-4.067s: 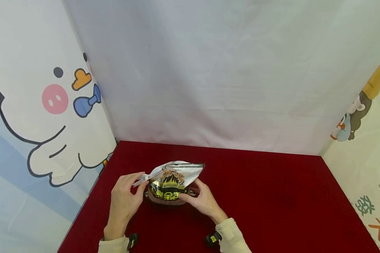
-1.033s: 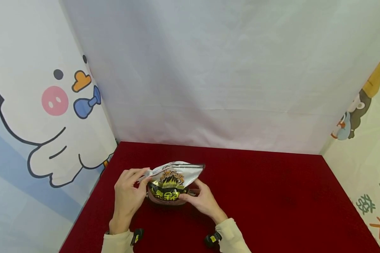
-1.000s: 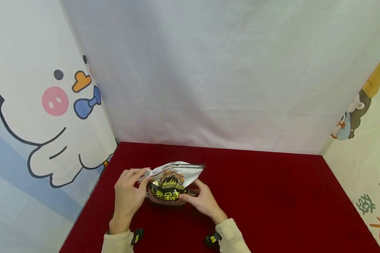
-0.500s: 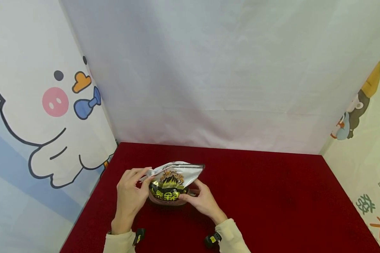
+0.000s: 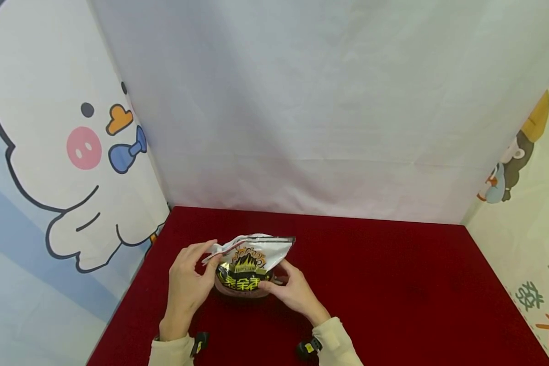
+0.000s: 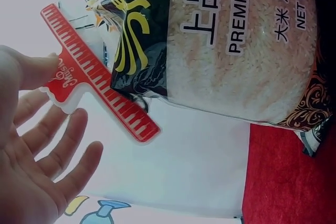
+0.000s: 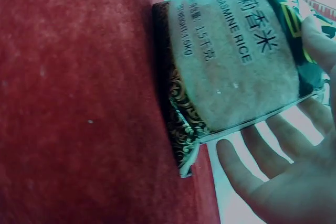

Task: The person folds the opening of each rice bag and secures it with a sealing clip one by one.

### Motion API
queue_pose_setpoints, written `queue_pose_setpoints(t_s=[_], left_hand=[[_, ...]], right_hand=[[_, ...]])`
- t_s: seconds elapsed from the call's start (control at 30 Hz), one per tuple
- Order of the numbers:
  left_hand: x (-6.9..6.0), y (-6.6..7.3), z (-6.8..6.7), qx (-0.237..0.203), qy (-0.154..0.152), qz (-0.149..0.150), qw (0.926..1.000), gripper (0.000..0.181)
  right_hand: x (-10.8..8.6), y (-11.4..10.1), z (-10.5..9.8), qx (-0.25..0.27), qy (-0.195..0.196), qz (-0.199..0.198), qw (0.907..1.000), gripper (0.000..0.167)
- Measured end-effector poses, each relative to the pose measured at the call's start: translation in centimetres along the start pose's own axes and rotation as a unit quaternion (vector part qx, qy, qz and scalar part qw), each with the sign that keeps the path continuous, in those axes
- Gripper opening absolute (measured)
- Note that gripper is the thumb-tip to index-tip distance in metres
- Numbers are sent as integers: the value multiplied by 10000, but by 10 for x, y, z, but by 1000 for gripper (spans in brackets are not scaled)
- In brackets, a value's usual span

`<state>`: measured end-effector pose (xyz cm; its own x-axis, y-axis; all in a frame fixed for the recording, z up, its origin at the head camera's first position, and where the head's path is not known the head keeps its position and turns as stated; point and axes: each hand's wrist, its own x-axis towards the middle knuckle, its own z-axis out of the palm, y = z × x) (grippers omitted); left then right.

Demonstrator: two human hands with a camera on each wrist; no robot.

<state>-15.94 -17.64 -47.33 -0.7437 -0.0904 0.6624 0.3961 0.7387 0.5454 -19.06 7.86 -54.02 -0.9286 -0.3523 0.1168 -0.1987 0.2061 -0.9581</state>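
A bag of jasmine rice stands on the red cloth, its silver top leaning over to the right. My left hand pinches the handle of a red and white piano-keyboard clip between thumb and fingers. The clip lies along the bag's upper left edge; whether its jaws grip the film I cannot tell. On the other side, my right hand holds the bag, thumb on the front and fingers behind. The right wrist view shows its fingers spread along the bag's side.
A red cloth covers the table. Behind it hangs a white curtain, with printed cartoon curtains at left and right. A black wrist device sits by the right sleeve, and another by the left.
Over these seconds my left hand has moved slightly right, bringing the clip in against the bag's upper left edge. The clip has turned, showing its red edge. My right hand stays put.
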Motion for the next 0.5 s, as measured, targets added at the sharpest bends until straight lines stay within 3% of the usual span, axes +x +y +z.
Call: queue_pose_setpoints(t_s=[0.5], left_hand=[[-4,-4,4,63,-294,-411,9987,58]], right_hand=[[-5,-10,-5,-232,-148,125,9995,64]])
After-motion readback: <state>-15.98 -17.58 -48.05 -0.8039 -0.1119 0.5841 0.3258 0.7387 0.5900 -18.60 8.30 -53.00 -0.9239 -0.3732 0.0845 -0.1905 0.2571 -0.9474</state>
